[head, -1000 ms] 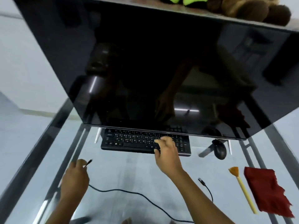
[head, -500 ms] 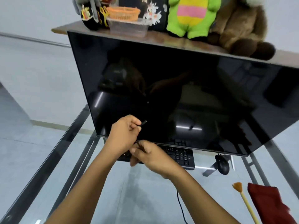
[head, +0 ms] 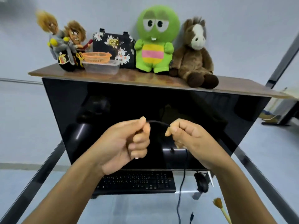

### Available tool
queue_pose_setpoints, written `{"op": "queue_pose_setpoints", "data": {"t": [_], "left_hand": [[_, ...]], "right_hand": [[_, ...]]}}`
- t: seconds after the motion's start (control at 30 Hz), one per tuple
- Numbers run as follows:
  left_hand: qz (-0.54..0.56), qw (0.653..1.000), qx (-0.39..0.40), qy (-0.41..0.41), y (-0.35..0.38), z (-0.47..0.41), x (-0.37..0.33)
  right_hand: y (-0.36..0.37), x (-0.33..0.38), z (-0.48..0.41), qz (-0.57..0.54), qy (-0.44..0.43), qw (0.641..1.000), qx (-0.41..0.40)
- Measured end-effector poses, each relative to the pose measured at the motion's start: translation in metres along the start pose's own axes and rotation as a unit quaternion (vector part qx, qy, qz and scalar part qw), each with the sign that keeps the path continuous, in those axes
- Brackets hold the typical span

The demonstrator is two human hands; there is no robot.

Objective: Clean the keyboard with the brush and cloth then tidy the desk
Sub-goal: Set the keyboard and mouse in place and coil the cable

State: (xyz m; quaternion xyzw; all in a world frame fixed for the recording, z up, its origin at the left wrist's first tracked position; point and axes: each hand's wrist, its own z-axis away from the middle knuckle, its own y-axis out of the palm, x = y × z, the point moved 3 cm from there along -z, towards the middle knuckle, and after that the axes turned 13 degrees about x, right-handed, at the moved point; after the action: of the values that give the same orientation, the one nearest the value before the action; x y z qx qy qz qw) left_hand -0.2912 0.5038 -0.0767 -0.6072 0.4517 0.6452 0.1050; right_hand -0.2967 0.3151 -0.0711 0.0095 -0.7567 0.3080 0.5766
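1. Your left hand (head: 124, 143) is curled shut, thumb and forefinger pinched on one end of the black cable (head: 182, 180), raised before the dark monitor (head: 113, 102)
2. The keyboard (head: 137, 181) lies on the glass desk (head: 129, 210) under the screen, below your wrists
3. Your right hand (head: 194, 143) pinches the same cable, which hangs to the desk
4. The mouse (head: 201, 181) sits right of the keyboard; the brush (head: 220, 207) lies nearer you

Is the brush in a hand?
No, the brush lies on the desk while both hands hold the cable.
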Motion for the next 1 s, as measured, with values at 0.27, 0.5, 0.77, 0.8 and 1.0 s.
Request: {"op": "queue_pose_setpoints", "data": {"t": [0.27, 0.5, 0.77, 0.8, 1.0], "left_hand": [[0.306, 0.878, -0.172, 0.325, -0.003, -0.021, -0.070], [-0.372, 0.846, -0.288, 0.252, -0.015, -0.013, -0.047], [-0.241, 0.968, -0.061, -0.024, 0.011, 0.016, 0.014], [-0.157, 0.987, -0.019, -0.016, 0.015, 0.020, 0.010], [0.099, 0.974, -0.034, 0.201, 0.037, 0.014, -0.036]], "right_hand": [[0.021, -0.009, 0.014, -0.001, 0.038, 0.998, 0.043], [0.029, 0.014, 0.016, 0.091, 0.021, 0.994, 0.054], [-0.003, 0.035, -0.008, 0.115, -0.067, 0.989, -0.059], [-0.006, 0.036, -0.009, 0.104, -0.070, 0.990, -0.060], [0.007, 0.010, -0.011, 0.058, -0.047, 0.996, -0.049]]}}
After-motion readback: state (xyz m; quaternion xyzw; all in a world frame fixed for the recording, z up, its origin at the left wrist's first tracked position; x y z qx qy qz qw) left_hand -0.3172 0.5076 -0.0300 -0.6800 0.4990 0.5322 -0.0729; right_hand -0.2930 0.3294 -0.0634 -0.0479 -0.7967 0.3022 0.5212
